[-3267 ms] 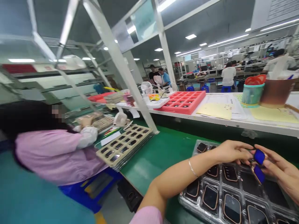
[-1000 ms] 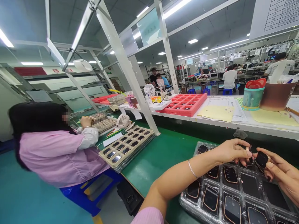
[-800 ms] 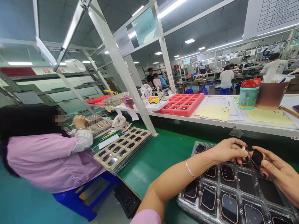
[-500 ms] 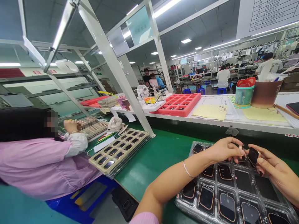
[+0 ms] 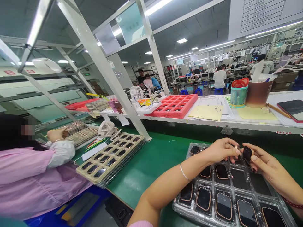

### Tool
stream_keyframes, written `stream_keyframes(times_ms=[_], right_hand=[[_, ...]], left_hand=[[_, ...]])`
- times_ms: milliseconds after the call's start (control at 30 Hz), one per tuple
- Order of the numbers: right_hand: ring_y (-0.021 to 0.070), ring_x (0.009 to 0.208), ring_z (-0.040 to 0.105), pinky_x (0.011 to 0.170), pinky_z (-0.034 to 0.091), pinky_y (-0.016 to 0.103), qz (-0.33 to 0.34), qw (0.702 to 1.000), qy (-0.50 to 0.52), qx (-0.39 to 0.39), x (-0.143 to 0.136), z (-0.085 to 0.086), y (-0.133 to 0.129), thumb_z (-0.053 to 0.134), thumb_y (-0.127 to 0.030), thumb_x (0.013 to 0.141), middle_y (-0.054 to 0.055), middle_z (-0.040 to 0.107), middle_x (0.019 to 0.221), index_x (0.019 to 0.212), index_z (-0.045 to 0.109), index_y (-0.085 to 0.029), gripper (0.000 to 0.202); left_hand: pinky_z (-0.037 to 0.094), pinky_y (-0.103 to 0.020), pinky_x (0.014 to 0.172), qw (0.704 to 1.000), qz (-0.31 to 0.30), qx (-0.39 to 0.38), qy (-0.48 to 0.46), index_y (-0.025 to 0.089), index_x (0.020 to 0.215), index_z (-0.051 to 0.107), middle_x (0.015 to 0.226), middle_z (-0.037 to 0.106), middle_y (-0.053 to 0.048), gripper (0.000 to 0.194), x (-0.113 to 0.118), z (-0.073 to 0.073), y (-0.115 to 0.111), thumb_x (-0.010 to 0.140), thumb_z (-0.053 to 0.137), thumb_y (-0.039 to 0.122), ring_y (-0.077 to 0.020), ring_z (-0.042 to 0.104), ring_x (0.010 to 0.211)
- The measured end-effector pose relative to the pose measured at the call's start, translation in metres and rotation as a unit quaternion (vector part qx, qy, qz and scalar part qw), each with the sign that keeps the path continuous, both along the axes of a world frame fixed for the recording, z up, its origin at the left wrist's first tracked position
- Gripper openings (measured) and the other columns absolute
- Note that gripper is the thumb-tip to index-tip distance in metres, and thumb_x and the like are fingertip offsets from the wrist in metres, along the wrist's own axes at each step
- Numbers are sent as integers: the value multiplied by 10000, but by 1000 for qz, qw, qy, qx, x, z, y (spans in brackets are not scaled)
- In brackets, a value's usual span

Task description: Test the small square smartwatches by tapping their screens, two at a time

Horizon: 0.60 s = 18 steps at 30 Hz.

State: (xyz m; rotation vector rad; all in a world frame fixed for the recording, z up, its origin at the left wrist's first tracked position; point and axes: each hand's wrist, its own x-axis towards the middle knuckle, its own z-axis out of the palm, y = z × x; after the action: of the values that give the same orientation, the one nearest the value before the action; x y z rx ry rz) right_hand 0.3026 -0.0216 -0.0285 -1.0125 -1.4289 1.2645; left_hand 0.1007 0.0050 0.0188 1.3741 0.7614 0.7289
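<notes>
Above a clear plastic tray (image 5: pixel 189 210), my right hand (image 5: pixel 264 159) pinches a smartwatch (image 5: pixel 247 154) with a dark screen and a gold-coloured edge. The watch is tilted up, without a strap. Close to its left side, my left hand (image 5: pixel 224 152) has thumb and fingers pressed together. Something dark shows at those fingertips, but I cannot make it out. Several more smartwatches (image 5: pixel 224 206) lie face up in the tray's compartments, dark-screened with gold-coloured rims. Two compartments near my right wrist, one of them a dark pocket (image 5: pixel 240 178), hold no watch. My forearm covers part of the tray.
A stack of beige trays (image 5: pixel 106 167) with watches stands left on the green table (image 5: pixel 142 170). Beyond it sits a co-worker in a pink top (image 5: pixel 35 179). The shelf (image 5: pixel 208 122) in front bears a red divided tray (image 5: pixel 182 110), papers, a cup and a phone (image 5: pixel 292 108).
The view has swung slightly right, so the scene sits further left. One lit watch screen in the tray has gone dark. My hands keep nearly the same pose.
</notes>
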Motion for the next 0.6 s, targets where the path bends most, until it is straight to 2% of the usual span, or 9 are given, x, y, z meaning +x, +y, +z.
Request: stream_keyframes(times_ms=[100,200,300,467,600], right_hand=[[157,647,542,604,496,289,10,999,29,-13,-2,2,0,561,-427,857,21,588,740,1313,464,-214,512],[202,819,607,688,530,344,11,998,65,-21,-5,6,0,568,-407,849,82,625,979,1326,441,-225,526],[194,840,614,693,532,347,17,998,67,-7,-7,9,-1,595,-342,825,93,596,1138,1298,455,-250,503],[135,681,604,635,509,306,52,998,41,15,-7,13,-4,556,-242,831,80,652,1039,1190,523,-219,361],[130,687,610,637,503,294,60,997,37,21,-7,13,-4,539,-196,825,70,650,1020,1192,507,-217,369]], left_hand=[[426,-200,527,999,36,-8,-14,130,1084,537,770,610,-19,400,2,0,-1,735,657,284,-103,626,602],[460,-212,576,998,65,0,-6,140,1112,538,894,631,-63,359,3,3,-1,755,571,162,-119,642,700],[430,-200,546,997,73,16,17,142,1107,528,927,630,-71,437,4,5,0,679,558,60,-144,640,751],[369,-189,500,993,83,57,57,144,1057,539,842,629,-40,375,4,6,0,687,541,84,-98,584,620],[365,-182,494,992,72,74,68,155,1090,524,866,629,-45,419,3,4,0,680,516,70,-105,594,646]])
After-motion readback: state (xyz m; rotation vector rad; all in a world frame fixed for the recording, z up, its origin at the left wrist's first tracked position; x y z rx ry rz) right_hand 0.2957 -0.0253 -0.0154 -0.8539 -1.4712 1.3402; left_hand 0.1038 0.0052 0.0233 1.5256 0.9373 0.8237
